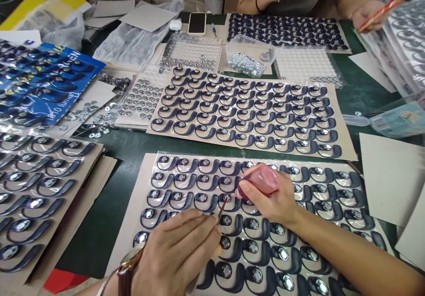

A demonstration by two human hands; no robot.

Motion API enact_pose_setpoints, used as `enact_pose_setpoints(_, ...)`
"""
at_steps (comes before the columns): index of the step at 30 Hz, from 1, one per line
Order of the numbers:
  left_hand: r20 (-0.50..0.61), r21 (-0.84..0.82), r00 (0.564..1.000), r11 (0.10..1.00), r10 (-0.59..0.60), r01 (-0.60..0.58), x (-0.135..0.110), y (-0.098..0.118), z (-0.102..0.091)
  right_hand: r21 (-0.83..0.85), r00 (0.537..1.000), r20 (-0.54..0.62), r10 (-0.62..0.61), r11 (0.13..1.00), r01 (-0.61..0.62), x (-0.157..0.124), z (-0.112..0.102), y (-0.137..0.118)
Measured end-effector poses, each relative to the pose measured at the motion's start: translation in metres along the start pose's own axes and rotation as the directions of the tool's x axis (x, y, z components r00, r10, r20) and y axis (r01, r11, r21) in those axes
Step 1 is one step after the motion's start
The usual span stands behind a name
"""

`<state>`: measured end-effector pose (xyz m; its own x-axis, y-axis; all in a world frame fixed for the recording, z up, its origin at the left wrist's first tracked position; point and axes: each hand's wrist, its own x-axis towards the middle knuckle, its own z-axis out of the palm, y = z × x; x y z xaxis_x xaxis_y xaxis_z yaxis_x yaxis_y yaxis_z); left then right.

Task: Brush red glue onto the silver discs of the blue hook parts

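My left hand [184, 249], with a watch on its wrist, is closed around a thin pointed tool [222, 208] with a dark red tip; most of the tool is hidden by my fingers. My right hand [277, 200] grips a pink squeeze bottle [260, 180], its nozzle pointing left. Nozzle and tool tip come close together at one dark curved piece [233, 204] with a shiny round insert. That piece lies among rows of similar ones on a film-covered cardboard sheet [133, 212] beneath both hands.
A second filled sheet [345, 141] lies beyond, with another stack [83, 176] at left. Behind are a clear tub [247, 63] of small metal parts, trays of round inserts [139, 99] and a phone [197, 23]. Across the table, a co-worker's hand [370, 14] holds a red object.
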<state>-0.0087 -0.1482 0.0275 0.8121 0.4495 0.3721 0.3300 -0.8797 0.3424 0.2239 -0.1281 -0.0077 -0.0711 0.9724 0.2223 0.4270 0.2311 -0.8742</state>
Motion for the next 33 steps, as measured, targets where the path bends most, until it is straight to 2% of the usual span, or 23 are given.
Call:
enact_pose_setpoints(4,-0.015,-0.04,0.998,0.998,-0.053,0.052,0.001,-0.001,-0.002,0.031,0.999,-0.034,-0.022,0.999,0.023,-0.001,0.0,0.001)
enact_pose_setpoints(10,0.008,-0.08,0.999,0.995,-0.052,0.053,0.005,-0.006,-0.005,0.031,1.0,0.01,-0.005,1.0,0.005,-0.002,0.001,0.001)
enact_pose_setpoints(16,-0.045,-0.221,0.98,0.959,-0.192,0.177,0.01,-0.014,-0.005,0.009,0.985,-0.046,-0.167,0.986,0.167,-0.001,0.004,0.0)
enact_pose_setpoints(21,-0.055,-0.293,0.965,0.928,-0.255,0.229,0.012,-0.019,-0.005,0.038,0.971,-0.018,-0.239,0.97,0.24,-0.001,0.006,-0.001)
enact_pose_setpoints(23,-0.062,-0.293,0.965,0.929,-0.254,0.226,0.012,-0.018,-0.005,0.136,0.98,-0.008,-0.2,0.971,0.199,0.0,0.002,-0.005)
enact_pose_setpoints(25,-0.069,-0.278,0.969,0.938,-0.236,0.208,0.012,-0.017,-0.005,0.239,0.996,0.035,-0.077,0.969,0.067,0.004,-0.006,-0.01)
enact_pose_setpoints(28,-0.071,-0.232,0.982,0.961,-0.173,0.152,0.009,-0.014,-0.005,0.211,0.986,0.131,0.106,0.968,-0.132,0.015,-0.02,-0.015)
enact_pose_setpoints(31,-0.034,-0.144,0.996,0.987,-0.082,0.076,0.008,-0.012,-0.007,0.128,0.983,0.142,0.12,0.982,-0.139,0.025,-0.025,-0.011)
enact_pose_setpoints(33,-0.039,-0.071,0.999,0.997,-0.036,0.033,0.011,-0.013,-0.007,0.109,0.994,0.079,0.073,0.991,-0.082,0.029,-0.02,-0.005)
